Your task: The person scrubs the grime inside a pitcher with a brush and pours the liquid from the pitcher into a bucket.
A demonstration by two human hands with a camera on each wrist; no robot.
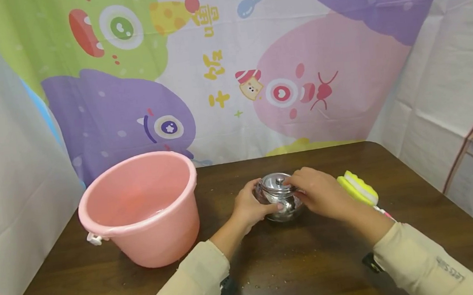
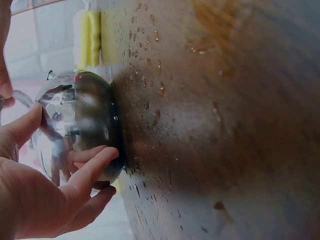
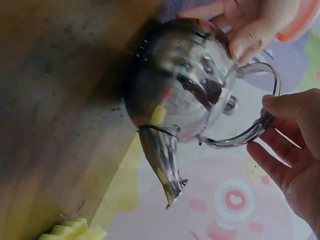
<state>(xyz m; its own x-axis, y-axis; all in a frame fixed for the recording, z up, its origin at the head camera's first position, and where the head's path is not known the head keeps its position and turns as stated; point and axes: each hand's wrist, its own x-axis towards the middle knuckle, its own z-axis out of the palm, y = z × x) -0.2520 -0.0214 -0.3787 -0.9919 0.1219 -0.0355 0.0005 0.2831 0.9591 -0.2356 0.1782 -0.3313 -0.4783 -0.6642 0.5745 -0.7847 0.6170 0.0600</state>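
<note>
A shiny metal teapot (image 1: pixel 282 215) stands on the dark wooden table, its lid (image 1: pixel 270 182) on top. On its left side my left hand (image 1: pixel 248 206) holds the round body, thumb across the front and fingers spread around it. My right hand (image 1: pixel 321 191) pinches the arched handle (image 3: pixel 240 139) between thumb and fingers, above the lid. The right wrist view shows the lid's knob (image 3: pixel 231 104) under the handle and the spout (image 3: pixel 161 159) sticking out from the body. In the left wrist view the right hand is mostly cut off.
A pink bucket (image 1: pixel 160 234) with a white handle fitting stands on the left. To the right of the teapot lies a yellow and white sponge brush (image 1: pixel 358 189). Water drops (image 2: pixel 150 62) dot the table around the teapot. A cartoon-printed cloth (image 1: pixel 227 129) hangs behind.
</note>
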